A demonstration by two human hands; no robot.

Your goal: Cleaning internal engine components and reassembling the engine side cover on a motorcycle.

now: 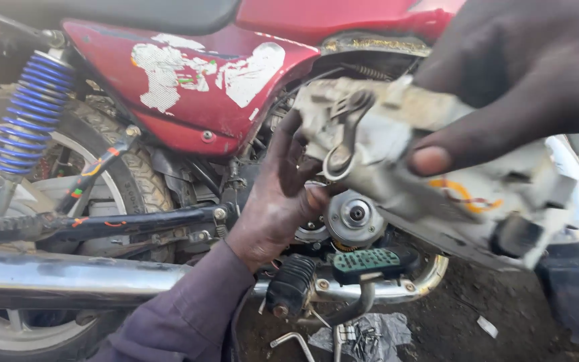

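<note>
Right hand (524, 74) cut off at top edge, fingers clamped on dirty grey metal engine cover (430, 167); left hand (283, 201) grips cover's left edge, hiding red motorcycle (202, 80) engine behind.

both hands hold a grey engine side cover (403, 141) up beside a red motorcycle (209, 74). left hand (279, 201) with purple sleeve grips the cover's left edge, fingers curled on it. right hand (524, 74) clamps the top, thumb pressed on the face. behind the cover, an exposed round metal part (355, 216) on the engine. green brake pedal (366, 261) and black footpeg (291, 281) below. chrome exhaust (68, 281) lower left, blue shock spring (31, 114) far left. loose bolts on a plastic scrap (370, 332) on the ground.
</note>
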